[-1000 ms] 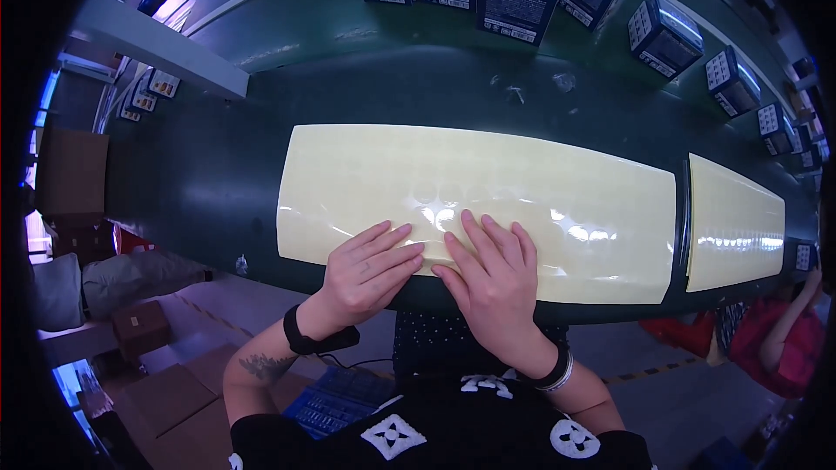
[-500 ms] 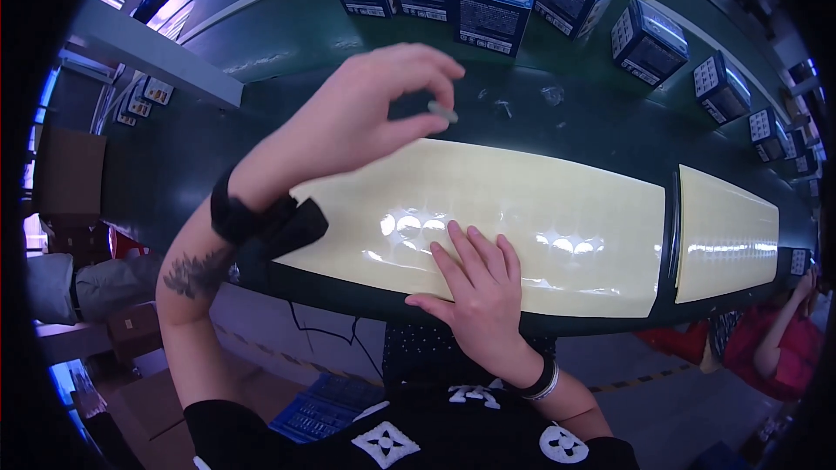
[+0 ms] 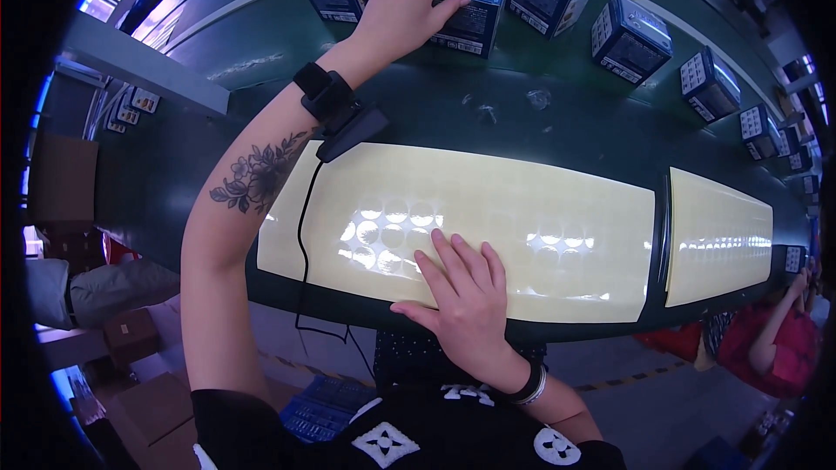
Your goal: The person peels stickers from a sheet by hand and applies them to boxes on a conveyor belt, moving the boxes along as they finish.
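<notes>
My left hand (image 3: 411, 9) reaches to the far side of the bench, thumb and fingers curled in a pinch at the top of a dark blue box (image 3: 473, 28) with a shiny lid. The small clear sticker seen at its fingertips earlier is too hidden to make out now. Flat on a pale yellow sheet (image 3: 496, 183) lies my right hand (image 3: 470, 300), its fingers spread near the front edge. Rows of clear round stickers (image 3: 394, 236) glint on this sheet, left of the right hand's fingertips.
More blue boxes (image 3: 632, 39) stand in a curved row along the far side. To the right, past a dark gap, lies another yellow sheet (image 3: 718, 239). A black cable (image 3: 302, 248) hangs from my left wrist device across the sheet. Another person (image 3: 771, 344) is at the far right.
My left hand has moved up and away from above the sheet to the box at the back. The right hand stays flat on the sheet. The view has shifted slightly.
</notes>
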The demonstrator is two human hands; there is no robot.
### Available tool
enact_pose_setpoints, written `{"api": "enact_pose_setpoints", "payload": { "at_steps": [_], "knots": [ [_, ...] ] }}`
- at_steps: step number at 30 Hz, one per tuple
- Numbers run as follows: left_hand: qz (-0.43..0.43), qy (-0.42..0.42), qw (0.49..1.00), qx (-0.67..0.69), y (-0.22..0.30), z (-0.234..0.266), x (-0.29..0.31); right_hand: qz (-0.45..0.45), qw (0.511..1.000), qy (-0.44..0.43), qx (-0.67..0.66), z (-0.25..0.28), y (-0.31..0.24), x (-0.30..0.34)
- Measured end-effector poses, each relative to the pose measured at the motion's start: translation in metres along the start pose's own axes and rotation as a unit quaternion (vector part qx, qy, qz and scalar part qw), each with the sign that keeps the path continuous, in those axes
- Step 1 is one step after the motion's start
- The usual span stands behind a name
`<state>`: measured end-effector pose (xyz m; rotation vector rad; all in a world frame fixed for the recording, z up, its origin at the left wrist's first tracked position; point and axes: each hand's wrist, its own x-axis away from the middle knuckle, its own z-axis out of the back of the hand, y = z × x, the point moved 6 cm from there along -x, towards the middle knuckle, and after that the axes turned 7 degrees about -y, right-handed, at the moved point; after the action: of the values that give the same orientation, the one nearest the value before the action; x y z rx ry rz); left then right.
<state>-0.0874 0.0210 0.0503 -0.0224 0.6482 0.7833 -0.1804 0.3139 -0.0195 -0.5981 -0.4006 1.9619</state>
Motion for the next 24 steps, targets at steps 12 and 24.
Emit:
{"api": "enact_pose_setpoints", "payload": {
  "at_steps": [12,24],
  "knots": [
    [-0.008,-0.039,0.982,-0.186,0.022,0.006,0.025,-0.004,0.999,-0.031,-0.026,0.018,0.001,0.001],
    [0.110,-0.320,0.937,0.083,0.157,0.073,0.217,0.036,0.996,-0.077,-0.026,0.014,-0.001,-0.007]
  ]
}}
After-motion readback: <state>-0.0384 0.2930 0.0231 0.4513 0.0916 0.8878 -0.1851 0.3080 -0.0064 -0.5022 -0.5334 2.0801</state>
